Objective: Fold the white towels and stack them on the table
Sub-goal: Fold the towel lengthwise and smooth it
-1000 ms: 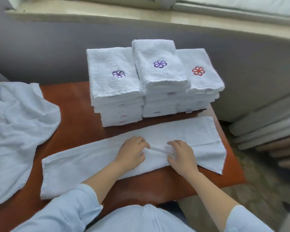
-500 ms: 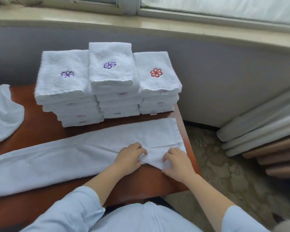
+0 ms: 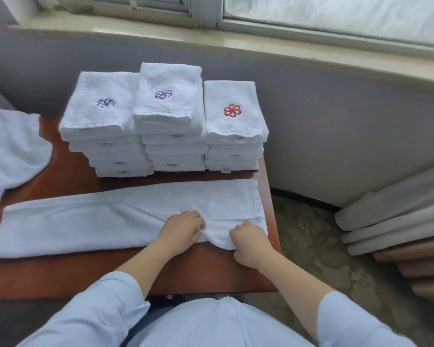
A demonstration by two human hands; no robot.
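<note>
Laid lengthwise over the near half of the desk point(image 3: 60, 274): a long towel point(image 3: 85, 221) folded into a strip, with its right end at the desk's right edge and its left end at the picture's left border. Bare wood only in a narrow band along the near edge and in a thin gap behind the strip.

Behind that gap, three touching piles of folded towels: left stack point(image 3: 100, 116), taller middle stack point(image 3: 168, 101), and right stack point(image 3: 233, 113) close to the right edge. At far left, a loose towel point(image 3: 10, 151), crumpled over the desk's corner. Past the right edge, open carpet point(image 3: 311, 234).

Gripping the strip's near edge close to its right end with both hands. Left hand point(image 3: 182, 230) knuckles up, fingers curled into a raised pucker of cloth. Right hand point(image 3: 248, 242) near it, curled on the near right corner, almost at the desk's edge. Forearms angled inward from pale blue sleeves point(image 3: 98, 314).
</note>
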